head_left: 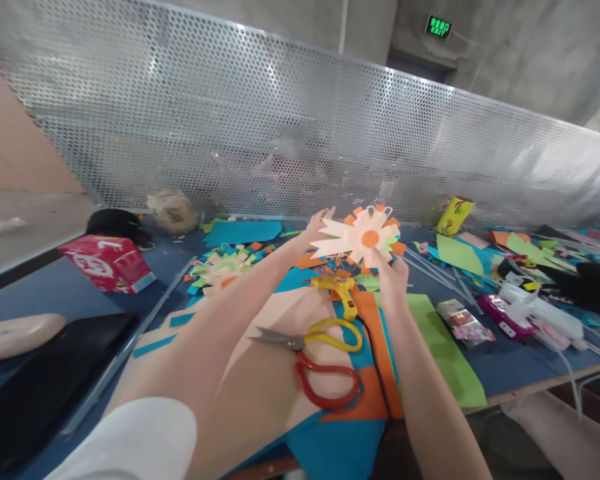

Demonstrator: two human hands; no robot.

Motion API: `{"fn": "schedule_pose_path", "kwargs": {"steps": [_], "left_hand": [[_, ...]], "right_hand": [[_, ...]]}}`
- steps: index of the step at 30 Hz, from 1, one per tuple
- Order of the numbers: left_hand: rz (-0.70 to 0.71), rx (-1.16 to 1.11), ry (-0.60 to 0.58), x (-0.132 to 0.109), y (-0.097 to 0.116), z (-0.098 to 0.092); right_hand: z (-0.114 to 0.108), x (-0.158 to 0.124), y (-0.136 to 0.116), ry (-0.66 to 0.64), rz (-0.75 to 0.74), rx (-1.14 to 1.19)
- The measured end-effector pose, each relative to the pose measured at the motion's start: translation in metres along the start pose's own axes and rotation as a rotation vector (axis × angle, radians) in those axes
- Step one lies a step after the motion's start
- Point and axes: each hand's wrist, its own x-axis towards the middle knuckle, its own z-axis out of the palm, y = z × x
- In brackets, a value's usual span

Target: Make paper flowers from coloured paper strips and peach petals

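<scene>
A paper flower (351, 239) with pale peach petals, an orange round centre and orange and green strips around it is held up above the table. My right hand (394, 272) pinches its lower edge, thumb on the front. To the left of the petals is my left hand (321, 225), its fingers stretched out and apart, holding nothing that shows. Below the flower lies a yellow glue gun (341, 291). Nearer to me, scissors (300, 343) with one yellow and one red handle rest on peach paper (275, 393). Another paper flower (225, 268) lies partly behind my left forearm.
A red box (107, 262) and black tablet-like slab (45, 380) are at left. Green paper (437, 353), a small packet (465, 321) and a white power strip (543, 310) are at right. A yellow can-like roll (454, 215) stands before the perforated metal screen (240, 120).
</scene>
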Motion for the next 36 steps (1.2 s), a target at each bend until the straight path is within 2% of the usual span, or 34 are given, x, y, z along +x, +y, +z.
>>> {"fn": "schedule_pose_path", "kwargs": {"steps": [3,6,11,14,17,19,25,32,36], "left_hand": [[-0.002,-0.056,-0.052,-0.013,0.007,-0.016],[-0.036,-0.076,0.015,-0.034,0.019,-0.043],[-0.413,-0.435,0.097,-0.080,0.041,-0.088],[-0.427,-0.514,0.069,-0.114,0.053,-0.100],[-0.482,-0.598,-0.026,-0.146,0.065,-0.098],[-0.480,-0.600,-0.041,-0.160,0.073,-0.093],[-0.523,-0.620,0.102,-0.176,0.092,-0.079],[-0.619,-0.682,0.108,-0.190,0.099,-0.060],[-0.641,-0.715,0.124,-0.192,0.100,-0.055]], "right_hand": [[0.003,-0.003,0.001,-0.111,0.073,0.027],[0.007,-0.010,-0.001,-0.292,0.152,0.024],[0.015,-0.027,-0.006,-0.581,0.189,-0.049],[0.018,-0.038,-0.009,-0.749,0.146,-0.144],[0.020,-0.046,-0.009,-0.842,0.037,-0.228],[0.021,-0.051,-0.009,-0.857,0.026,-0.205],[0.025,-0.056,-0.007,-0.911,0.155,0.090],[0.035,-0.055,-0.003,-0.756,0.177,0.067],[0.034,-0.060,-0.003,-0.685,0.173,0.033]]}}
